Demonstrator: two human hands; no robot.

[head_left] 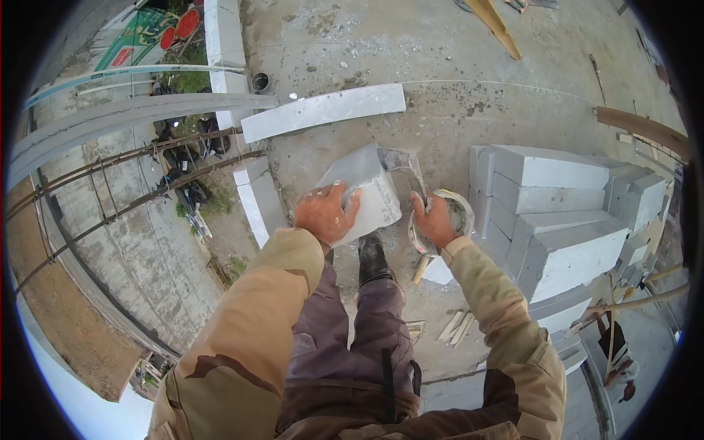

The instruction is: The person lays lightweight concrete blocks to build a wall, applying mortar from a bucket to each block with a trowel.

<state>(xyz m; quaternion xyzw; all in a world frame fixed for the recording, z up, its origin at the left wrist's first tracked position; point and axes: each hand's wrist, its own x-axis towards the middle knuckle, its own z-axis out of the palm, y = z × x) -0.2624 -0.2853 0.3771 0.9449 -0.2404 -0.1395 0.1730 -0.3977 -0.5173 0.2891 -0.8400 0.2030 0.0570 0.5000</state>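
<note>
A pale aerated concrete block is in front of me, one broad face turned up. My left hand is gripping its near left side, thumb and fingers spread over the edge. Dusty white smears mark that hand. My right hand is closed on the handle of a mortar trowel, whose grey flat blade lies at the far right corner of the block. Just beneath and beside my right hand stands a round bucket with a mortar-smeared rim; the hand partly hides its inside.
Stacked white blocks stand on the right. A row of laid blocks runs ahead, with a string line stretching rightward. Steel rebar and a drop to the street lie left. Wood scraps lie near my feet. Another person is lower right.
</note>
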